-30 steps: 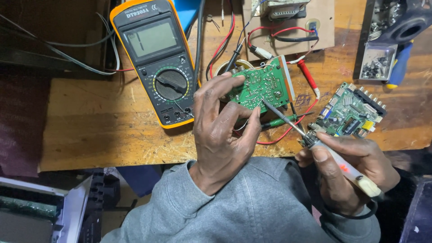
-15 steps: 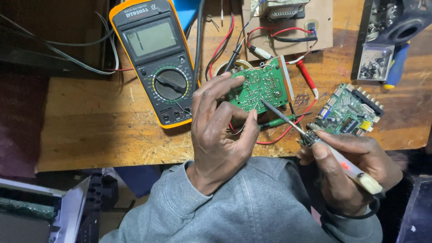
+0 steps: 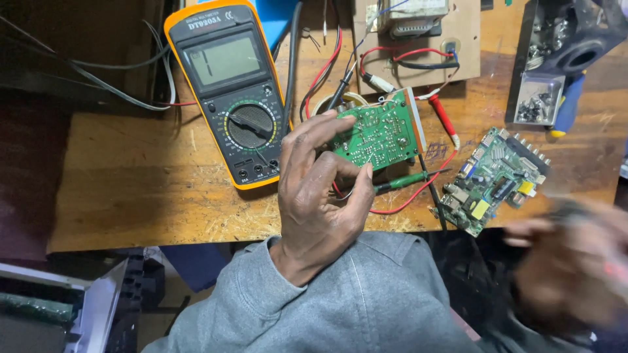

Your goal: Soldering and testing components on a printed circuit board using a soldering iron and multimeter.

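Observation:
My left hand [image 3: 320,202] holds a small green circuit board [image 3: 383,131] tilted up off the wooden bench [image 3: 144,189], fingers on its left edge and thumb underneath. A thin green-handled tool [image 3: 405,181] lies just below the board, beside a looping red wire [image 3: 418,193]. My right hand [image 3: 569,268] is at the lower right, off the bench edge, and heavily blurred. What it grips cannot be made out. A second green circuit board [image 3: 494,180] with yellow and blue parts lies flat between the two hands.
A yellow-cased multimeter [image 3: 229,85] lies left of the held board, its black and red leads running past it. A transformer on a wood panel [image 3: 418,26] sits behind. A clear box of screws [image 3: 540,98] and a blue-handled tool [image 3: 568,108] are at right.
My right hand, which held a pen-like tool with its tip on the green board, has pulled away down and to the right. The left hand still holds the board.

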